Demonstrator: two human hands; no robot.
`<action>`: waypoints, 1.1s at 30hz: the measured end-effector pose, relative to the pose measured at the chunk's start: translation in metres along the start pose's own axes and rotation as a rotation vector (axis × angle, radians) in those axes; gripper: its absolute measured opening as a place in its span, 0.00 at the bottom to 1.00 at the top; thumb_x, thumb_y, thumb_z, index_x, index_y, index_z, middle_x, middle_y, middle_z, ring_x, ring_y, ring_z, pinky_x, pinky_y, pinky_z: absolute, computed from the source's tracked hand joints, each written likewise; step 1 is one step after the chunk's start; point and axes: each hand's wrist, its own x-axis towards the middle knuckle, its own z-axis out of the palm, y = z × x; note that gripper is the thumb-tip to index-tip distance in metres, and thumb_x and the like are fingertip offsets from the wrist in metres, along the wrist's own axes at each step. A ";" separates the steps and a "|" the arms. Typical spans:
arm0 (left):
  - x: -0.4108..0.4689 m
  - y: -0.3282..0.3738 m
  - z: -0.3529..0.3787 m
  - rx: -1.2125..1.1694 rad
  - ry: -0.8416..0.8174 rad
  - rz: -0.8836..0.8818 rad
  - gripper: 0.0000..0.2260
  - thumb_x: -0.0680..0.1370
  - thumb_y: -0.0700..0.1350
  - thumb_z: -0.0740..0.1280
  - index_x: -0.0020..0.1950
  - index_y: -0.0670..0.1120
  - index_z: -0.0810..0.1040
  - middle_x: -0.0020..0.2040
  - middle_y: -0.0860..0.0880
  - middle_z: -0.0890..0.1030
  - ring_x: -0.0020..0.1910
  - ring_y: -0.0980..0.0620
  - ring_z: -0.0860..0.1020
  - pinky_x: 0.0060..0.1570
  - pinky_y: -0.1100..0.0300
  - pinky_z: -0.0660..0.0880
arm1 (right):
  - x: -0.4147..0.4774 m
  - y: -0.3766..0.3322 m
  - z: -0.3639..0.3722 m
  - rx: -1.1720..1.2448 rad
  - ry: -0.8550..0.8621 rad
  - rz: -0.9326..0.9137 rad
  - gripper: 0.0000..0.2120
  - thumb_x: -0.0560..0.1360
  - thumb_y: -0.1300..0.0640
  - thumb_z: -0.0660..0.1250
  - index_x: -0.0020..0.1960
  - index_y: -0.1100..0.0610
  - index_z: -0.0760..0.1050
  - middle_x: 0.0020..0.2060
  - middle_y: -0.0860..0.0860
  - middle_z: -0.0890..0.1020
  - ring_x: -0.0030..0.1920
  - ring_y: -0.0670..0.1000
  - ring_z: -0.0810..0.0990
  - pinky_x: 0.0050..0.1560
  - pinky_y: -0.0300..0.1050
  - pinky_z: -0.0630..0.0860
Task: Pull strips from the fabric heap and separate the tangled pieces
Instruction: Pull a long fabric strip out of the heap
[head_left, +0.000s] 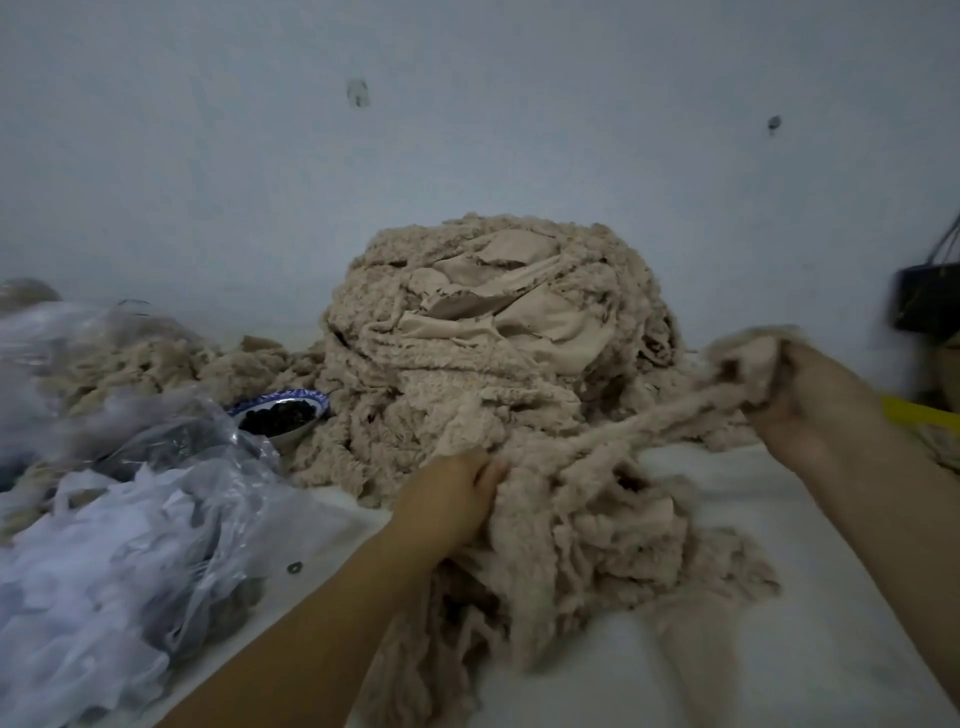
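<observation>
A tall heap of beige fleecy fabric (498, 322) stands against the wall in the middle. A tangled bunch of strips (587, 530) spills from its base toward me over the white surface. My left hand (452, 499) grips the near edge of this bunch. My right hand (795, 400), blurred, is closed on a fabric strip (675, 410) that stretches taut from the bunch up to the right.
Clear plastic bags (119, 519) holding fabric scraps lie at the left. A blue-patterned bowl (283, 410) with dark contents sits beside the heap. A dark bag (930, 296) hangs at the far right above something yellow (919, 413). More beige scraps (156, 358) lie behind the bags.
</observation>
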 end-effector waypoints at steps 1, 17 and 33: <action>0.004 0.006 -0.003 0.008 -0.013 -0.030 0.15 0.85 0.55 0.57 0.44 0.48 0.71 0.39 0.50 0.75 0.42 0.47 0.76 0.42 0.55 0.72 | -0.005 0.001 0.007 0.000 -0.033 -0.009 0.23 0.85 0.63 0.48 0.39 0.58 0.77 0.26 0.47 0.82 0.26 0.43 0.81 0.26 0.34 0.76; -0.014 0.035 -0.002 -0.337 -0.104 0.012 0.10 0.84 0.50 0.59 0.47 0.51 0.77 0.43 0.53 0.79 0.41 0.58 0.76 0.38 0.68 0.72 | -0.010 -0.018 0.013 0.195 -0.026 -0.006 0.14 0.86 0.58 0.53 0.45 0.57 0.72 0.24 0.47 0.81 0.27 0.43 0.81 0.32 0.37 0.78; -0.028 -0.009 -0.032 -1.752 -0.128 -0.183 0.22 0.76 0.49 0.63 0.22 0.48 0.64 0.21 0.51 0.64 0.19 0.56 0.55 0.20 0.64 0.56 | -0.005 0.018 -0.012 0.413 0.043 0.150 0.15 0.81 0.64 0.57 0.37 0.58 0.72 0.21 0.48 0.77 0.17 0.42 0.72 0.20 0.32 0.70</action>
